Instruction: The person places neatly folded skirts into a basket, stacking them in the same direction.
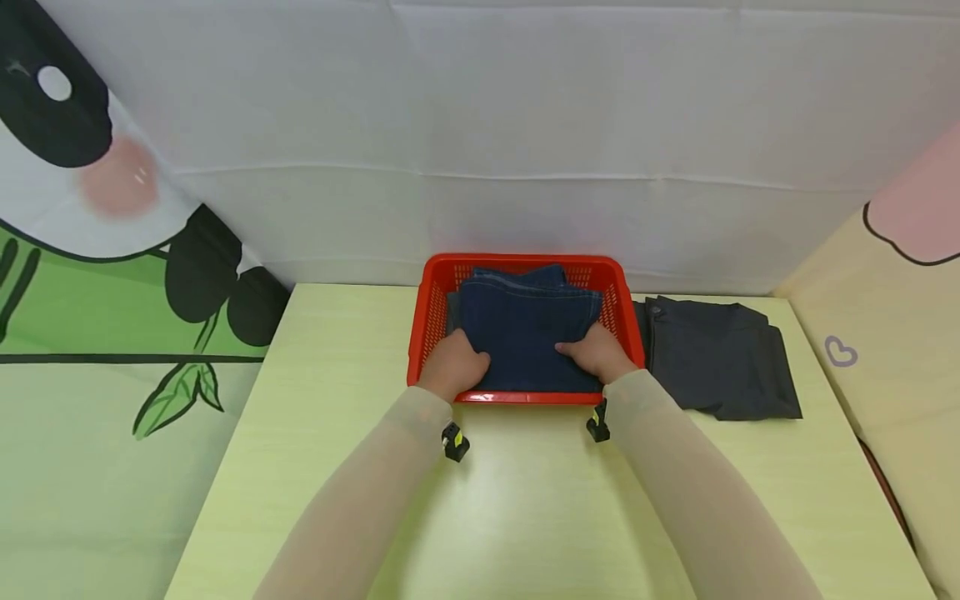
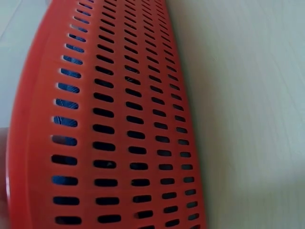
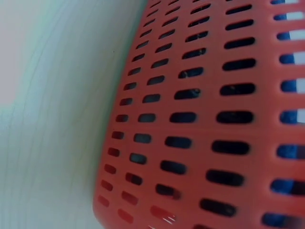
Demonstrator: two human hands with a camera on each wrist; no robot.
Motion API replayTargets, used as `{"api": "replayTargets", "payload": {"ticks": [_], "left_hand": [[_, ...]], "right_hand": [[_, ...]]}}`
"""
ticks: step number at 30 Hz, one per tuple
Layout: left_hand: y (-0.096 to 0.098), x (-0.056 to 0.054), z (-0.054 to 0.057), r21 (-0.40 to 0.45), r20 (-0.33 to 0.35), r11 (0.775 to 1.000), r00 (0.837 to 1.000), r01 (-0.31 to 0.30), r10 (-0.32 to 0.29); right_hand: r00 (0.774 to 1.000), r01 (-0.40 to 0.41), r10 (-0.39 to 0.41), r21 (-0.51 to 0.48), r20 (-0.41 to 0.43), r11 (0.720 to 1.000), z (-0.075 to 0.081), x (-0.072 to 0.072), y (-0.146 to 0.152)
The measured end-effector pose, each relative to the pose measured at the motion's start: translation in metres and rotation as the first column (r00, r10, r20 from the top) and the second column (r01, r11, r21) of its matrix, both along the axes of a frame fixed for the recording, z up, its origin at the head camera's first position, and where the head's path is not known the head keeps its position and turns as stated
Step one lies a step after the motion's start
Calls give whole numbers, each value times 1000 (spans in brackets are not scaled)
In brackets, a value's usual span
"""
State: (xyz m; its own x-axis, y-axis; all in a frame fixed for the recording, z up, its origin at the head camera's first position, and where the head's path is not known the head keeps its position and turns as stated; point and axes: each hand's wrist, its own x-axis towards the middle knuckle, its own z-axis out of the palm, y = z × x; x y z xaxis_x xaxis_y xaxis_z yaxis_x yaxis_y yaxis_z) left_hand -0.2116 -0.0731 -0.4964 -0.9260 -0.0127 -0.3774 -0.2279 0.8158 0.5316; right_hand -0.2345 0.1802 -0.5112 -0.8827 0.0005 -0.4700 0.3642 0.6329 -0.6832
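Folded dark blue jeans (image 1: 528,342) lie in a red perforated plastic basket (image 1: 525,398). My left hand (image 1: 454,367) grips their near left side, thumb on top of the denim and the other fingers mostly hidden. At the near right side my right hand (image 1: 600,354) holds the same jeans, its thumb across the cloth. More blue denim shows behind, toward the basket's far wall. Both wrist views are filled by the basket's slotted wall (image 2: 119,122), with blue cloth showing through some slots; a blurred sliver of hand appears at the left wrist view's edge.
Dark grey folded trousers (image 1: 720,358) lie on the pale wooden table (image 1: 525,500), close against the basket's right side. Behind the table hangs a white cloth backdrop (image 1: 525,217). Printed cloths stand at the left and right sides.
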Motion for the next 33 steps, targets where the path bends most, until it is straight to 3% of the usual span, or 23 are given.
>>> {"api": "replayTargets", "payload": {"ticks": [6,12,17,21,24,27,30,33], "left_hand": [[0,1,4,-25,-43,1000,999,-2,1],[-2,2,9,-111,-100,994,995,21,-32],[-6,4,18,-143,-133,988,989,50,-70],[-13,6,27,-141,-189,989,980,40,-66],[-21,3,35,-120,-264,993,964,9,-41],[-29,-2,38,-71,-350,997,937,-31,4],[-37,-7,34,-6,-415,997,908,-71,62],[-41,-10,28,79,-413,990,900,-119,141]], "right_hand": [[1000,11,-10,-52,9,999,4,0,-1],[999,-28,28,-2,21,1000,17,6,1],[999,-36,36,10,30,999,38,18,6],[1000,-8,9,-20,12,1000,51,33,18],[999,9,-11,-77,-30,997,57,47,29],[994,43,-54,-118,-90,992,61,59,37],[982,83,-106,-143,-159,986,64,70,43],[961,126,-162,-168,-223,978,65,78,51]]}}
